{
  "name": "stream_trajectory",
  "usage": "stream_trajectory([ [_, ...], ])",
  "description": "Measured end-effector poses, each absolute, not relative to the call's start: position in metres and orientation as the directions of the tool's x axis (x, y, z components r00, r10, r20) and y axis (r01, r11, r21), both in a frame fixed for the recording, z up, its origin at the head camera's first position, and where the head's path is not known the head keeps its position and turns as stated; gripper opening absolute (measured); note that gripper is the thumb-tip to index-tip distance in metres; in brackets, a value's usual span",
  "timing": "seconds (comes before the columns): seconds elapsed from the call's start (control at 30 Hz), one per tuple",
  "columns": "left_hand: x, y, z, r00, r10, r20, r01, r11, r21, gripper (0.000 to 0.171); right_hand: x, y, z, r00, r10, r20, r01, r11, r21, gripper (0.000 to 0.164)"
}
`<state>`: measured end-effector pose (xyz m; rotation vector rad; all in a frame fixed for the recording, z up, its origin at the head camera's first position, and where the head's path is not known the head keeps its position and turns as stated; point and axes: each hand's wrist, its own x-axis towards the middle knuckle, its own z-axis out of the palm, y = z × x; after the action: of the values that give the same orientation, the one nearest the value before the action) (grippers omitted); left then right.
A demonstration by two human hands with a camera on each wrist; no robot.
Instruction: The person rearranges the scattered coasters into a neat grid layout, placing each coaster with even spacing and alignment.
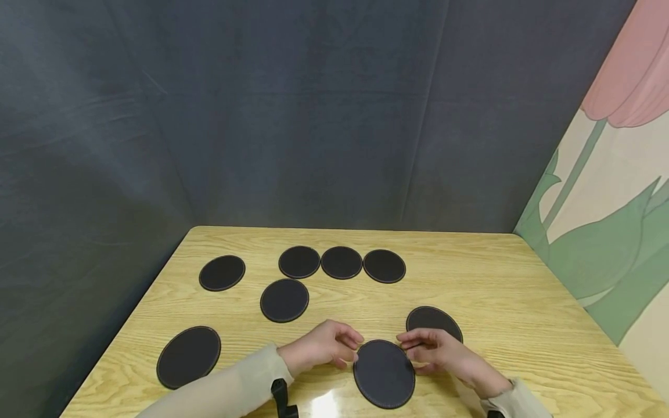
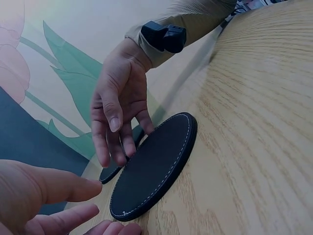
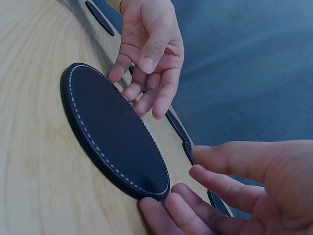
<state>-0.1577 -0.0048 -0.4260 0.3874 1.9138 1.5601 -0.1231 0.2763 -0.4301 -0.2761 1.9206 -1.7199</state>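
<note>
A round black coaster (image 1: 384,374) with pale edge stitching lies on the wooden table near its front. My left hand (image 1: 321,347) is at the coaster's left side, fingers loosely bent and thumb apart from them. On the opposite side is my right hand (image 1: 452,357), its fingertips at the rim. In the right wrist view, the lower fingers of the right hand (image 3: 230,191) touch the coaster's edge (image 3: 115,129), and none curl round it. Partly behind the right hand lies another black coaster (image 1: 434,321).
Three coasters form a touching row at the back, including the middle one (image 1: 341,262). Another coaster (image 1: 284,300) lies just in front of the row. Two more are at the left, one far (image 1: 222,273) and one near (image 1: 189,357). A dark curtain (image 1: 313,116) hangs behind the table (image 1: 522,302).
</note>
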Motion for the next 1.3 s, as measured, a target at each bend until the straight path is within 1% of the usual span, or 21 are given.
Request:
stream_trajectory([
  [0.37, -0.151, -0.002, -0.427, -0.768, 0.573, -0.287, -0.17, 0.25, 0.953, 0.037, -0.119, 0.272, -0.426, -0.833, -0.481, -0.275, 0.192, 0.215, -0.958, 0.052],
  [0.77, -0.148, 0.001, -0.425, -0.78, 0.559, -0.282, -0.185, 0.225, 0.957, 0.036, -0.118, 0.27, -0.426, -0.824, -0.507, -0.253, 0.19, 0.172, -0.966, 0.052],
  [1.1, -0.151, 0.0, -0.428, -0.8, 0.534, -0.274, -0.196, 0.199, 0.96, 0.042, -0.117, 0.267, -0.425, -0.819, -0.512, -0.259, 0.216, 0.143, -0.966, 0.053],
  [1.3, -0.153, -0.002, -0.431, -0.813, 0.524, -0.255, -0.177, 0.196, 0.965, 0.042, -0.118, 0.264, -0.424, -0.807, -0.534, -0.252, 0.228, 0.112, -0.967, 0.053],
])
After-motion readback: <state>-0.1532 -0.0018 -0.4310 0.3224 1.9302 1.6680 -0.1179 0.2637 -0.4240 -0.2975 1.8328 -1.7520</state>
